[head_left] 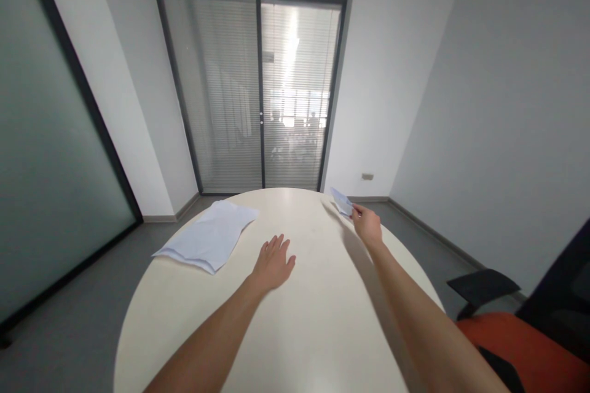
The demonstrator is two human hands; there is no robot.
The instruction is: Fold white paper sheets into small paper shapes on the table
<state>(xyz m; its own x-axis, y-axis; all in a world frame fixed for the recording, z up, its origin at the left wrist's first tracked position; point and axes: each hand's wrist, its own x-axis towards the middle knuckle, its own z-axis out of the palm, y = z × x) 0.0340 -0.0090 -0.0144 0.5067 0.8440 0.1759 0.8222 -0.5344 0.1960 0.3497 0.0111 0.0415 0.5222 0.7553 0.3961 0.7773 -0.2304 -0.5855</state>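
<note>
My left hand (273, 261) lies flat on the round white table (295, 331), palm down with its fingers stretched out, holding nothing. A stack of white paper sheets (209, 236) lies to its left near the table's far left edge. My right hand (367, 224) reaches out over the far right edge of the table. Its fingers are pinched on a small folded piece of white paper (342, 201), held up above the tabletop and pointing away from me.
An orange and black office chair (530, 344) stands close at the right, with a dark armrest (482, 285). Ahead is a glass sliding door with blinds (258, 92). A frosted glass wall (41, 153) runs along the left. Grey floor surrounds the table.
</note>
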